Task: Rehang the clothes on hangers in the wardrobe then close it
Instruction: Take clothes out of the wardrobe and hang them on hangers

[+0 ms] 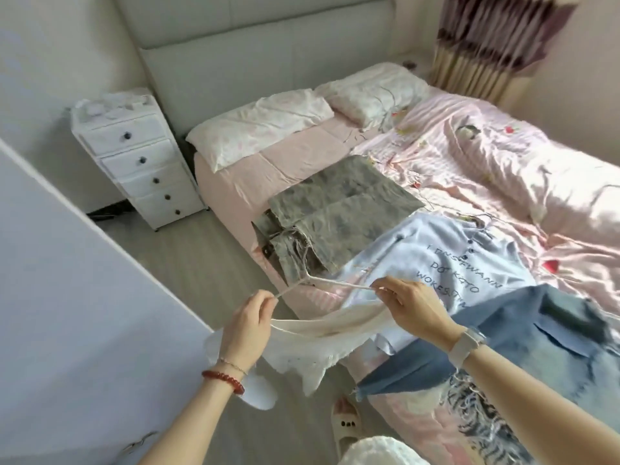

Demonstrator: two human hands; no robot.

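Note:
A cream strappy top (312, 344) hangs in the air between my hands, over the bed's near edge. My left hand (248, 327) pinches one thin strap at the left. My right hand (412, 307) pinches the other end of the strap (335, 283) at the right. On the bed lie grey-green denim shorts (339, 209), a pale blue shirt with dark lettering (446, 263) and blue frayed jeans (536, 347). A thin hanger (483, 219) shows at the shirt's collar. The wardrobe's white door (67, 313) fills the left side.
The bed with pink bedding (503, 156) and two pillows (261, 125) fills the right. A white drawer unit (137, 156) stands beside the bed on the left. A foot in a white slipper (345, 421) stands on the grey floor (201, 263).

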